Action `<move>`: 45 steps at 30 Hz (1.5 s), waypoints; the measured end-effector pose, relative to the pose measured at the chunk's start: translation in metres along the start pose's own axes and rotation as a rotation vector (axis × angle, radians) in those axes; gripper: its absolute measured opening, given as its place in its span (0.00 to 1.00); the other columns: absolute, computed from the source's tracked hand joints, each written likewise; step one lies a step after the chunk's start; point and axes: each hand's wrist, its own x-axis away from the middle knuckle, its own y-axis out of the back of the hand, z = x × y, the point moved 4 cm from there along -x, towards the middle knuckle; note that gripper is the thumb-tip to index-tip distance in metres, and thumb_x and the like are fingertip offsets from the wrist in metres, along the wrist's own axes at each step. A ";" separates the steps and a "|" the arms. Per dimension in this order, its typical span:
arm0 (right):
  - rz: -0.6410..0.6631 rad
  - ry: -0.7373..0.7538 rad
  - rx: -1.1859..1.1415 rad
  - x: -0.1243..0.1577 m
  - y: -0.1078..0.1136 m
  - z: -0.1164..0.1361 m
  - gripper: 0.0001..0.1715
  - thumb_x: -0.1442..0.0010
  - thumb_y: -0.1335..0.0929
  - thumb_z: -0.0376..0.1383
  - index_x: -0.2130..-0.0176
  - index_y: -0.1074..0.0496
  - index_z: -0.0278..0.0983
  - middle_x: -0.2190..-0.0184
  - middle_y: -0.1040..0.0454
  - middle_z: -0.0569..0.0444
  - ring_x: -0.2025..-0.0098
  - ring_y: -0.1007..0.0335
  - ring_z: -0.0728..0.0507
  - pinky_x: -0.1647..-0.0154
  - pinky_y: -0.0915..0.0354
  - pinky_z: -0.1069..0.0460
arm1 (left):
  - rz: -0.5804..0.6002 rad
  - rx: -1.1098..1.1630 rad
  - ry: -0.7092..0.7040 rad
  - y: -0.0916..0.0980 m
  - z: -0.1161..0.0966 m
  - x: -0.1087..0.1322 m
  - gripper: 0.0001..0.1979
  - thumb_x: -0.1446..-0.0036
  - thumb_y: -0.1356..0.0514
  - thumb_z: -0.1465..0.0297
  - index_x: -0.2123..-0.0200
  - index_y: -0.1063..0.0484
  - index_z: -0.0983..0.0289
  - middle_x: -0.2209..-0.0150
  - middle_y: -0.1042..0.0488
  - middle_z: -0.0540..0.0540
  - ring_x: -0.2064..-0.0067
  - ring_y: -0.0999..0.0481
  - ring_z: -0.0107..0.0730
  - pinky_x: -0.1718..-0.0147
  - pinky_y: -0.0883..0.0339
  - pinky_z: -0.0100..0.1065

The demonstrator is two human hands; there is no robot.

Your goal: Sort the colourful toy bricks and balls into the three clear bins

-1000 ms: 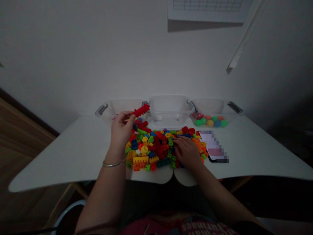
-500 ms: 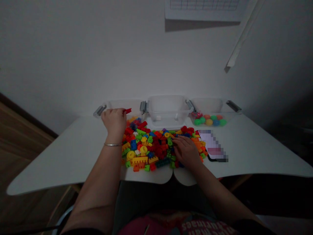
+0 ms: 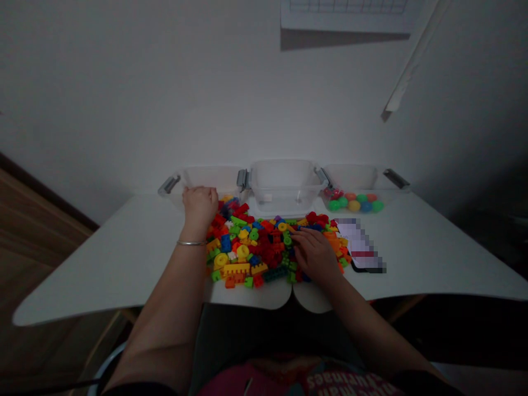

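The left hand is at the near side of the left bin, knuckles up and fingertips turned down and away. In this dim light its fingers are hidden, so I cannot tell whether they are pressed together on a piece or apart. The right hand rests on the right part of the heap of blocks, fingers loosely bent and touching the pieces beside a yellow piece; whether it pinches one cannot be told. The heap lies on the bench, in front of the bins, and more coloured pieces show at the left bin, seemingly through its clear wall.

To work well here, the left wrist is best kept above the rim, with the fingers well inside the wall before they loosen, so that a piece drops in rather than catching on the edge. A low release should limit bouncing. The grey latch between the left bin and the middle bin is a likely snag, so a path to its left seems safer. The right hand does best with a light touch, since a hard push could slide loose blocks against the phone just beside the heap.
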 end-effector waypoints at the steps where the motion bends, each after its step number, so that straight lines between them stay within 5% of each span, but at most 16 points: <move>1: 0.002 -0.003 0.001 0.000 0.000 0.000 0.15 0.37 0.35 0.30 0.53 0.24 0.36 0.54 0.19 0.47 0.47 0.28 0.37 0.43 0.30 0.39 | 0.001 0.030 -0.002 0.002 -0.001 0.000 0.24 0.37 0.55 0.65 0.55 0.21 0.69 0.53 0.20 0.69 0.48 0.25 0.52 0.37 0.50 0.59; 5: 0.008 -0.007 -0.002 0.001 -0.001 0.000 0.15 0.38 0.34 0.30 0.52 0.24 0.37 0.54 0.19 0.47 0.47 0.27 0.37 0.43 0.30 0.38 | -0.045 0.143 -0.037 0.015 -0.015 0.009 0.22 0.38 0.50 0.64 0.46 0.25 0.63 0.43 0.24 0.63 0.39 0.32 0.52 0.35 0.53 0.59; 10: 0.013 -0.016 -0.005 0.001 -0.002 0.000 0.16 0.38 0.35 0.30 0.52 0.24 0.38 0.53 0.19 0.48 0.47 0.28 0.37 0.43 0.30 0.38 | -0.040 0.243 -0.202 0.035 -0.056 0.041 0.19 0.37 0.47 0.65 0.46 0.25 0.59 0.43 0.24 0.59 0.39 0.32 0.47 0.36 0.47 0.54; 20: 0.031 -0.019 -0.009 0.002 -0.001 0.000 0.16 0.37 0.35 0.30 0.51 0.25 0.37 0.52 0.20 0.47 0.46 0.28 0.37 0.42 0.31 0.38 | 0.235 0.231 -0.508 0.022 -0.135 0.120 0.13 0.38 0.41 0.70 0.51 0.22 0.59 0.49 0.21 0.57 0.48 0.27 0.44 0.42 0.38 0.50; 33: -0.004 0.009 0.002 0.000 0.003 0.002 0.15 0.38 0.35 0.28 0.52 0.25 0.35 0.54 0.19 0.47 0.47 0.28 0.37 0.43 0.30 0.40 | 0.286 0.105 -0.493 0.000 -0.141 0.129 0.27 0.39 0.40 0.65 0.37 0.34 0.60 0.35 0.33 0.59 0.38 0.33 0.52 0.36 0.44 0.56; 45: -0.003 0.010 0.004 0.000 0.004 0.003 0.15 0.37 0.35 0.29 0.53 0.24 0.35 0.54 0.20 0.46 0.47 0.28 0.37 0.42 0.31 0.40 | 0.281 0.200 -0.485 -0.012 -0.144 0.123 0.25 0.40 0.41 0.67 0.39 0.32 0.60 0.41 0.27 0.60 0.40 0.29 0.48 0.37 0.43 0.55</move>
